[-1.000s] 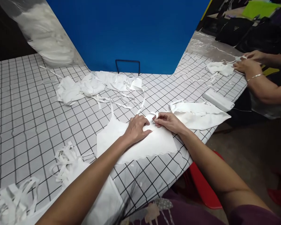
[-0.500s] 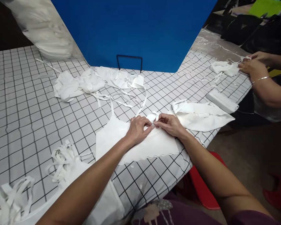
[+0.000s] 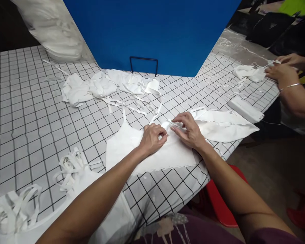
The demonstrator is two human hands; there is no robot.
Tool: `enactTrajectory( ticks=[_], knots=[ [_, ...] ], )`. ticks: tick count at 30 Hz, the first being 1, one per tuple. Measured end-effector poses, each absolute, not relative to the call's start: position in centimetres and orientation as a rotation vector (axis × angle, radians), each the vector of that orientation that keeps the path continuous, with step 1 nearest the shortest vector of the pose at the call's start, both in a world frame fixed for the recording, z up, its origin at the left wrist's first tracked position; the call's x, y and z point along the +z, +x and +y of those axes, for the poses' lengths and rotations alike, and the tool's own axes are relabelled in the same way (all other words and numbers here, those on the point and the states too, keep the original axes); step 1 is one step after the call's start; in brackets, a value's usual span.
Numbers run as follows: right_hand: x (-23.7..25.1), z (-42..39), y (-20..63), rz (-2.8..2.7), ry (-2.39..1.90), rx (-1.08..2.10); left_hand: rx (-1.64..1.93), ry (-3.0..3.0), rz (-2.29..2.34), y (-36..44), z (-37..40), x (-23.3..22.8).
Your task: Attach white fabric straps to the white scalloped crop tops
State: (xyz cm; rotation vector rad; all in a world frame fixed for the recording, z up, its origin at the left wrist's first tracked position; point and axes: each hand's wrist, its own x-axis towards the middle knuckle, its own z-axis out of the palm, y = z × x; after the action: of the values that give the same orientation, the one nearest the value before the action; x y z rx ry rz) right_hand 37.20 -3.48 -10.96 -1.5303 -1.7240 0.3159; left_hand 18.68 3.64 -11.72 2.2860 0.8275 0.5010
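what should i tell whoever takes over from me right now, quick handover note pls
Left hand: pinching the top edge of the white garment that lies flat on the checked tablecloth.
Right hand: fingers on the rolled strap end at that same edge, beside the left hand.
Done, by the look of it: finished white pieces lie just right of the hands.
Left: a heap of white garments near the blue board, loose straps at front left.
A co-worker's hands work at far right.
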Motion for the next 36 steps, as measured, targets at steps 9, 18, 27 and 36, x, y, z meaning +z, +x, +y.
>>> enactTrajectory(
  ticks=[9,18,27,36],
  knots=[
    [-11.3,-3.6,37.5,-2.071,-1.561,0.402,0.427,2.286,0.784,18.2,3.9,-11.5],
    [-11.9,-3.7,36.8,-1.815,-1.461,0.558,0.424,2.265,0.835,17.9,3.7,-12.3],
    [-12.9,-3.7,36.5,-1.806,-1.49,0.558,0.442,2.211,0.863,18.4,3.4,-11.8],
    [-12.9,-3.8,36.4,-1.849,-1.499,0.515,0.4,2.208,0.852,18.3,3.7,-11.9]
  ],
)
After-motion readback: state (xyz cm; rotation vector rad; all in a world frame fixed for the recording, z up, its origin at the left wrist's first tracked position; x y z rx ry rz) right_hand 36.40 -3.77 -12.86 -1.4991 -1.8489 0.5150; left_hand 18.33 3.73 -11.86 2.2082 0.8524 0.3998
